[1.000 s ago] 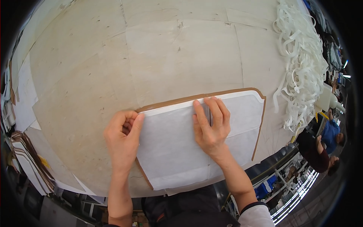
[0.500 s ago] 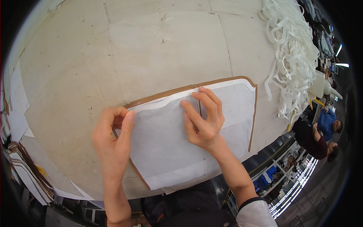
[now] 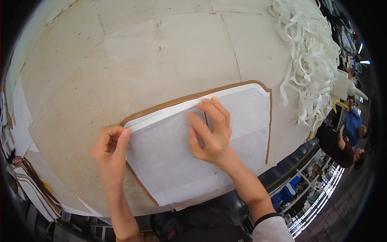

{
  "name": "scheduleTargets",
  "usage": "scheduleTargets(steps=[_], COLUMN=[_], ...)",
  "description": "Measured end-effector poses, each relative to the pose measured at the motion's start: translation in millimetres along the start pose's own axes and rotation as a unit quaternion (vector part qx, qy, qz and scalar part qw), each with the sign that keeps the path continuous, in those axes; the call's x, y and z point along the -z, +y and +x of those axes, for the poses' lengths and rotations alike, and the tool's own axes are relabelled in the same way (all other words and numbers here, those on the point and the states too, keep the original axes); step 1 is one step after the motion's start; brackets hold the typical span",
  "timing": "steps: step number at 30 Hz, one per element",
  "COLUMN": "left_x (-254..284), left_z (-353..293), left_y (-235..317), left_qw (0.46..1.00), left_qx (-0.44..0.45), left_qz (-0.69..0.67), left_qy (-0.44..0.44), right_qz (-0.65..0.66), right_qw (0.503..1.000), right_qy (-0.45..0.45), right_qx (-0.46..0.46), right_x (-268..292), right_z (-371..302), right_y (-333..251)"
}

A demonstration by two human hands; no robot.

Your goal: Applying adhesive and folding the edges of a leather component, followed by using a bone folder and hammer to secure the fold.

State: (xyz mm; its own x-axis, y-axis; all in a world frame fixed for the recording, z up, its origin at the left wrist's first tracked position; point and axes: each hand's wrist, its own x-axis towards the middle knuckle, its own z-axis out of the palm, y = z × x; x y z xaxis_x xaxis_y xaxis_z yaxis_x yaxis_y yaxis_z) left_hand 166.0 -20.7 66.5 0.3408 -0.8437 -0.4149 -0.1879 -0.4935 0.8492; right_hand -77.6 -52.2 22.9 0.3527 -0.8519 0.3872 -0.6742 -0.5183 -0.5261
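A panel with a pale grey-white backing [image 3: 169, 161] and brown edges lies flat before me. Along its far edge runs a narrow white strip of tape [image 3: 163, 117], just inside the brown border. The thumb and forefinger of my left hand [image 3: 112, 151] pinch the strip's end at the panel's far left corner. With fingers apart, my right hand [image 3: 213, 135] rests its fingertips on the strip near the middle of that edge, beside a dark seam; nothing is gripped in it.
A heap of loose white strips [image 3: 310, 60] covers the right side of the pale worktable [image 3: 169, 60]. Beyond it stands a white nozzled bottle [image 3: 344, 86]. Stacked brown-edged panels [image 3: 36, 187] sit at the lower left. Two people [image 3: 346, 137] are off to the right.
My left hand has moved left and slightly nearer, drawing the strip from wavy to straight along the edge. My right hand has shifted a little left, its fingertips still at the strip.
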Motion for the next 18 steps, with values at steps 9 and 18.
scheduleTargets(steps=[9, 18], left_x=[-7, -7], left_z=[7, 13], left_y=[-10, -5], left_qw=[1.0, 0.999], left_qx=[0.008, 0.009], left_qz=[0.008, 0.035], left_qy=[0.021, 0.009], right_qz=[-0.019, -0.048], right_qw=[0.999, 0.998], right_qy=[-0.018, -0.036], right_qx=[-0.037, -0.032], right_x=[1, 1], right_z=[-2, 1], right_y=[-1, -3])
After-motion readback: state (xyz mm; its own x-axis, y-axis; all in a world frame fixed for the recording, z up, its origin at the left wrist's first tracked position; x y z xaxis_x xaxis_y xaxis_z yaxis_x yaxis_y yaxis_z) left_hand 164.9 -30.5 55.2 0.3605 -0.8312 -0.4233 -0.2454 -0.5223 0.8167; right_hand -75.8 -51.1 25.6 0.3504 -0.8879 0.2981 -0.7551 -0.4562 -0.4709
